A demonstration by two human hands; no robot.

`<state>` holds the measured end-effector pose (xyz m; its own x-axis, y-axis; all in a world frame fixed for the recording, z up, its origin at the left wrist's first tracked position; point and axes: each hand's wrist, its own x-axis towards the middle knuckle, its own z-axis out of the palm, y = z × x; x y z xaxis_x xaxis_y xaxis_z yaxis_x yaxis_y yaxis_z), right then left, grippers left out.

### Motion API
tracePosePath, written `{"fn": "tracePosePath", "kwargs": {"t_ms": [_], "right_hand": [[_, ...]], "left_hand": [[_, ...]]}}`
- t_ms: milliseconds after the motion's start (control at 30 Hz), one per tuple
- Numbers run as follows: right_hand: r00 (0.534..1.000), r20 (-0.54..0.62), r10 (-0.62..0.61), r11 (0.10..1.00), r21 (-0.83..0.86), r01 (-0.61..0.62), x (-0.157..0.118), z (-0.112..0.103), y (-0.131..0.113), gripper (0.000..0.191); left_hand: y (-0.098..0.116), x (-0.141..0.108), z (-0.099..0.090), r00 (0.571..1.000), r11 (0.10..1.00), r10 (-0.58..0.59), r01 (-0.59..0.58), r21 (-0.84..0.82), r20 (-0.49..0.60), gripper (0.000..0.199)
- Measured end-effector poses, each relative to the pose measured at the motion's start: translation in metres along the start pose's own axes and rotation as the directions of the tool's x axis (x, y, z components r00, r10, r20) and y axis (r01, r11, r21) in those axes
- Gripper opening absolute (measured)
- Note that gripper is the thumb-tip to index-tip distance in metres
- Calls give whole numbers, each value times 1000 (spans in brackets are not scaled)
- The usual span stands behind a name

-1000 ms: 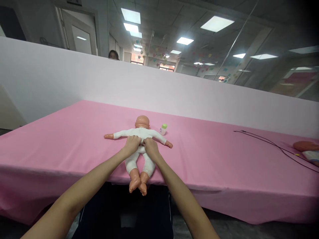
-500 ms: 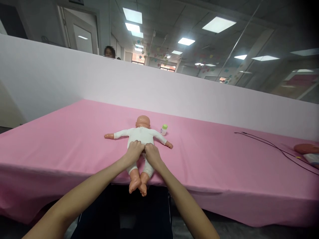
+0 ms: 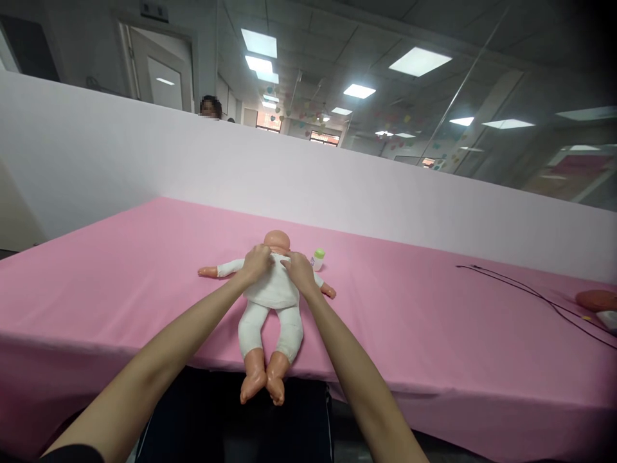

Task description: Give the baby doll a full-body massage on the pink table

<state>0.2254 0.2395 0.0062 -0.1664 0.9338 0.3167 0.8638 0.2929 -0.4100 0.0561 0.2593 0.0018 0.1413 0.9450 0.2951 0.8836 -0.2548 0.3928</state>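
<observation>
A baby doll [image 3: 272, 289] in white clothes lies on the pink-covered table, arms spread, its bare feet at the near edge. No face shows on its bald head. My left hand [image 3: 259, 262] is on its upper back by the left shoulder, fingers curled against the white cloth. Opposite it, my right hand [image 3: 299, 271] presses near the other shoulder with fingers bent inward, the thumb toward the middle of the back. Both hands are closed on the doll; the fingertips are partly hidden. A small bottle with a green cap [image 3: 319, 259] stands just beyond my right hand.
The pink cloth [image 3: 409, 308] covers the wide table. Black cables [image 3: 523, 289] run across its right side to a brown and white object [image 3: 598, 302] at the edge. A low white partition [image 3: 313, 173] rises behind; a person's head [image 3: 211, 107] shows above it.
Both hands have moved up the doll's back, from the waist to the shoulders. The doll's lower back and legs are now uncovered. The view has tilted slightly upward.
</observation>
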Motion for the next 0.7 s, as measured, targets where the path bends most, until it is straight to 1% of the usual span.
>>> {"fn": "tracePosePath", "kwargs": {"t_ms": [100,233,367,467,600,633,700], "right_hand": [[999,24,27,997,-76,-25,14,10,0,22],[998,22,66,976,-211,-59,19,34,8,19],[995,45,89,948,-310,-71,23,51,11,27],[994,63,88,936,-346,-61,22,49,10,31],[994,89,65,933,-358,-29,10,33,5,27],[995,89,43,933,-360,-8,5,29,4,25],[996,83,-39,935,-347,65,-3,26,3,21]], "left_hand": [[0,4,14,1000,998,-24,24,53,1,17],[-4,5,31,999,993,-48,48,106,-3,18],[-3,9,38,999,991,-46,42,128,23,22],[-2,9,37,998,991,-39,34,127,39,25],[-4,-5,25,997,993,-12,4,118,70,25],[-5,-10,22,998,992,10,-17,121,62,25],[-7,-21,17,997,989,75,-79,124,30,24]]}}
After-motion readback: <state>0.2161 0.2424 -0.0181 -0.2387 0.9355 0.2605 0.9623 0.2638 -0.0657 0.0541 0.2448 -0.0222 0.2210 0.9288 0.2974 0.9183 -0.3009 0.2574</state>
